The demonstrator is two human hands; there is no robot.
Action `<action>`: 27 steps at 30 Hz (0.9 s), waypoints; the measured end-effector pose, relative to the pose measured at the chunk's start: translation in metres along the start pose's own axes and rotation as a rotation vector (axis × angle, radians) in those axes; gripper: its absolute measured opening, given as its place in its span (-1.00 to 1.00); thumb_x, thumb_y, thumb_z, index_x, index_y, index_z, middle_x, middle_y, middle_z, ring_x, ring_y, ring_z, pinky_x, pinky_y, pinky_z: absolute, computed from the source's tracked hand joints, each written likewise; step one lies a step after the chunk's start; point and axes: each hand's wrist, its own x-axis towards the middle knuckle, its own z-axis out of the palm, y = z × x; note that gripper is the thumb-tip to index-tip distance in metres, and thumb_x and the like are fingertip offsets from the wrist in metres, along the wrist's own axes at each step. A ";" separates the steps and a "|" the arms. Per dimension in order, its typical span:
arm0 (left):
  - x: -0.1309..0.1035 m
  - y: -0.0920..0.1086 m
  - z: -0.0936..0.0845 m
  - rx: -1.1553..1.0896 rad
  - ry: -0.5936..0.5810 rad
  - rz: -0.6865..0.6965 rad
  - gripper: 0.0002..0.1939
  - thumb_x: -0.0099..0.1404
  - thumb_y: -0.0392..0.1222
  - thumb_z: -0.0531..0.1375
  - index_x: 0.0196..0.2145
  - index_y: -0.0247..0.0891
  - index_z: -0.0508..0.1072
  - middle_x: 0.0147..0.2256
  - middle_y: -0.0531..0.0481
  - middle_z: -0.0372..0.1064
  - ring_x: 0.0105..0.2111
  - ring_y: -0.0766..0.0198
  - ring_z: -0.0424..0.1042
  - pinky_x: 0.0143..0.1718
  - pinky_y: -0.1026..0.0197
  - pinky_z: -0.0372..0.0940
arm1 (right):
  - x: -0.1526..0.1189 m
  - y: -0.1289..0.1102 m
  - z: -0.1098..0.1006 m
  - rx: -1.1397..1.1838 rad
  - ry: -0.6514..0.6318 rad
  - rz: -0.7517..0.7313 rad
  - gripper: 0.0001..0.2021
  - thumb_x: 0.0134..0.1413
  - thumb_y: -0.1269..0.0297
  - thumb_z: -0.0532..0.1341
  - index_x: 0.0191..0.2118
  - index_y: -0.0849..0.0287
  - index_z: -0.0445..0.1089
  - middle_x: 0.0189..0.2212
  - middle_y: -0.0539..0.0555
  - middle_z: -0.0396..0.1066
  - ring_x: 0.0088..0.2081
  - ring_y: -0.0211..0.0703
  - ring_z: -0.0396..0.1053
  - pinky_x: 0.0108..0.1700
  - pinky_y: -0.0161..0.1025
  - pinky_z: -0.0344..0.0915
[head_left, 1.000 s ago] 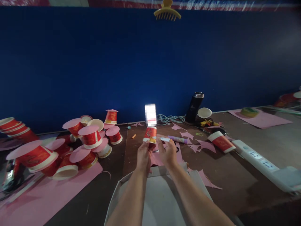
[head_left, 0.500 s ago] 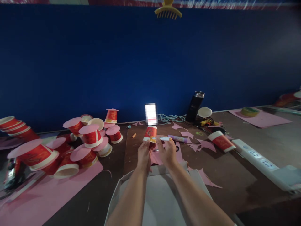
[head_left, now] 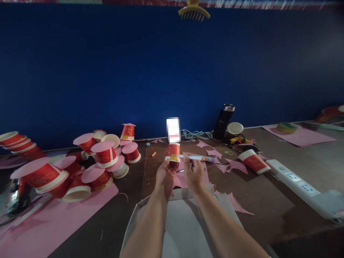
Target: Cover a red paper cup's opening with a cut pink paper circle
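Observation:
A red paper cup (head_left: 173, 150), upside down with its white rim toward me, rests in my left hand (head_left: 165, 175); the fingers are around the rim end. Close on its right, my right hand (head_left: 194, 173) pinches a slim white stick (head_left: 185, 156), which looks like a glue stick. Its tip points at the cup's side; whether they touch I cannot tell. Behind the right hand lies a purple-ended tube (head_left: 211, 160), partly overlapped by the white stick. Below the hands, scissors (head_left: 180, 171) lie on a pink paper sheet (head_left: 180, 182), mostly hidden.
Several red cups with pink paper discs (head_left: 103, 154) crowd the left side beside a large pink sheet (head_left: 77, 222). Pink scraps (head_left: 236, 166), a tipped cup (head_left: 254, 161), a black flask (head_left: 223, 122) and a power strip (head_left: 292, 179) are on the right. A bright pixelated screen (head_left: 172, 129) stands behind.
The cup has shifted slightly right and lower in my left hand. My right hand has moved a little right, its fingers more upright around the white stick.

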 end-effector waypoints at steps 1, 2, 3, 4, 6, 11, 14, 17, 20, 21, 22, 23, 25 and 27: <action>0.000 0.000 0.000 -0.002 0.001 0.002 -0.92 0.21 -0.37 0.12 -0.39 -0.36 0.42 -0.44 -0.09 0.43 -0.40 0.29 0.46 -0.20 0.18 0.36 | 0.000 0.000 0.001 -0.015 -0.014 -0.022 -0.74 0.18 0.15 0.08 -0.29 0.16 0.45 -0.34 0.13 0.50 -0.31 -0.10 0.41 -0.19 -0.17 0.29; 0.000 0.000 0.000 -0.004 0.000 0.005 -0.91 0.21 -0.37 0.11 -0.40 -0.36 0.42 -0.45 -0.08 0.43 -0.41 0.30 0.46 -0.20 0.18 0.36 | -0.001 0.001 0.002 -0.029 -0.026 -0.050 -0.75 0.18 0.16 0.08 -0.29 0.15 0.45 -0.35 0.12 0.50 -0.30 -0.11 0.41 -0.18 -0.17 0.29; 0.000 -0.001 0.001 -0.003 -0.005 0.010 -0.90 0.21 -0.38 0.11 -0.40 -0.36 0.42 -0.45 -0.08 0.43 -0.41 0.31 0.46 -0.20 0.18 0.36 | -0.001 0.002 0.003 -0.041 -0.032 -0.079 -0.77 0.18 0.17 0.09 -0.30 0.14 0.46 -0.35 0.11 0.50 -0.29 -0.11 0.41 -0.15 -0.16 0.28; 0.000 -0.001 0.001 -0.001 -0.006 0.014 -0.89 0.21 -0.38 0.10 -0.41 -0.36 0.43 -0.44 -0.08 0.44 -0.42 0.31 0.45 -0.19 0.18 0.36 | -0.001 0.003 0.003 -0.052 -0.035 -0.101 -0.78 0.18 0.19 0.10 -0.29 0.13 0.46 -0.34 0.11 0.51 -0.26 -0.10 0.41 -0.12 -0.15 0.27; 0.000 -0.001 0.001 0.010 -0.005 0.021 -0.88 0.22 -0.39 0.10 -0.41 -0.36 0.43 -0.44 -0.08 0.45 -0.43 0.31 0.45 -0.19 0.17 0.36 | -0.001 0.004 0.004 -0.071 -0.034 -0.115 -0.79 0.18 0.19 0.10 -0.28 0.12 0.46 -0.31 0.11 0.51 -0.22 -0.10 0.41 -0.08 -0.13 0.25; 0.000 -0.001 -0.001 0.022 -0.010 0.031 -0.90 0.20 -0.37 0.12 -0.42 -0.36 0.43 -0.44 -0.08 0.44 -0.42 0.31 0.45 -0.20 0.17 0.35 | -0.002 0.004 0.002 -0.102 -0.037 -0.077 -0.75 0.20 0.16 0.07 -0.28 0.15 0.45 -0.32 0.12 0.50 -0.23 -0.08 0.41 -0.13 -0.13 0.27; -0.001 -0.001 -0.002 0.029 -0.036 0.052 -0.92 0.17 -0.36 0.14 -0.42 -0.37 0.44 -0.43 -0.08 0.45 -0.42 0.31 0.45 -0.18 0.14 0.35 | -0.002 0.003 0.002 -0.101 -0.025 -0.064 -0.74 0.21 0.16 0.06 -0.25 0.16 0.45 -0.30 0.14 0.50 -0.22 -0.08 0.41 -0.12 -0.13 0.26; -0.001 -0.001 -0.002 0.042 -0.029 0.065 -0.94 0.14 -0.36 0.16 -0.43 -0.38 0.44 -0.45 -0.07 0.45 -0.44 0.31 0.44 -0.17 0.14 0.34 | -0.001 0.003 0.003 -0.109 -0.033 -0.069 -0.74 0.20 0.16 0.07 -0.25 0.15 0.46 -0.32 0.14 0.50 -0.23 -0.08 0.42 -0.12 -0.13 0.27; -0.001 -0.002 -0.001 0.059 -0.043 0.049 -0.93 0.11 -0.36 0.17 -0.40 -0.39 0.45 -0.44 -0.07 0.45 -0.43 0.30 0.45 -0.18 0.15 0.33 | -0.001 0.004 0.005 -0.117 -0.041 -0.101 -0.74 0.19 0.15 0.09 -0.26 0.14 0.48 -0.37 0.13 0.50 -0.24 -0.07 0.43 -0.12 -0.14 0.27; -0.001 -0.003 -0.001 0.062 -0.050 0.045 -0.92 0.11 -0.36 0.18 -0.39 -0.39 0.45 -0.43 -0.07 0.46 -0.43 0.30 0.45 -0.19 0.16 0.33 | -0.001 0.005 0.005 -0.114 -0.041 -0.105 -0.74 0.19 0.15 0.09 -0.27 0.14 0.48 -0.38 0.12 0.50 -0.24 -0.08 0.43 -0.11 -0.14 0.27; 0.000 -0.003 -0.001 0.064 -0.054 0.044 -0.92 0.11 -0.35 0.18 -0.39 -0.39 0.45 -0.43 -0.06 0.46 -0.43 0.30 0.45 -0.19 0.16 0.33 | -0.001 0.004 0.005 -0.111 -0.042 -0.104 -0.73 0.19 0.15 0.08 -0.27 0.14 0.48 -0.37 0.12 0.51 -0.24 -0.08 0.43 -0.10 -0.14 0.26; 0.000 -0.003 -0.001 0.062 -0.050 0.046 -0.92 0.11 -0.35 0.17 -0.40 -0.38 0.45 -0.44 -0.05 0.45 -0.44 0.31 0.44 -0.19 0.16 0.33 | -0.001 0.004 0.005 -0.106 -0.043 -0.101 -0.73 0.19 0.15 0.08 -0.27 0.14 0.48 -0.35 0.12 0.51 -0.24 -0.09 0.43 -0.10 -0.14 0.26; 0.000 -0.002 -0.002 0.052 -0.040 0.057 -0.94 0.12 -0.34 0.17 -0.41 -0.36 0.44 -0.46 -0.03 0.45 -0.44 0.32 0.44 -0.21 0.18 0.34 | -0.001 0.004 0.004 -0.099 -0.047 -0.087 -0.73 0.20 0.16 0.07 -0.26 0.15 0.47 -0.32 0.12 0.51 -0.22 -0.09 0.42 -0.11 -0.14 0.26; 0.000 -0.002 -0.003 0.046 -0.040 0.063 -0.96 0.12 -0.34 0.18 -0.42 -0.34 0.44 -0.46 -0.02 0.45 -0.43 0.32 0.45 -0.23 0.21 0.35 | -0.001 0.003 0.003 -0.098 -0.041 -0.067 -0.73 0.20 0.15 0.06 -0.26 0.16 0.46 -0.30 0.13 0.51 -0.22 -0.08 0.41 -0.13 -0.14 0.26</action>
